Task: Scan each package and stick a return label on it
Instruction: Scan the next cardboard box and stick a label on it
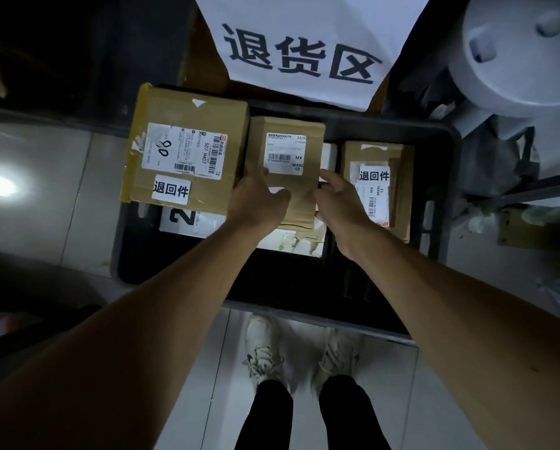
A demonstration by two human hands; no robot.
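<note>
Hands [286, 203] (both) on small box [286, 147]

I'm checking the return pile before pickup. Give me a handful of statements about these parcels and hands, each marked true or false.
1. The large brown cardboard box on the left carries a white return sticker. True.
2. The small brown cardboard box in the middle lies untouched. False: the left hand and the right hand are both on it.
3. The narrow brown cardboard box on the right has no return sticker. False: one is stuck on top.
4. The parcels sit in a black plastic crate. True.
</note>
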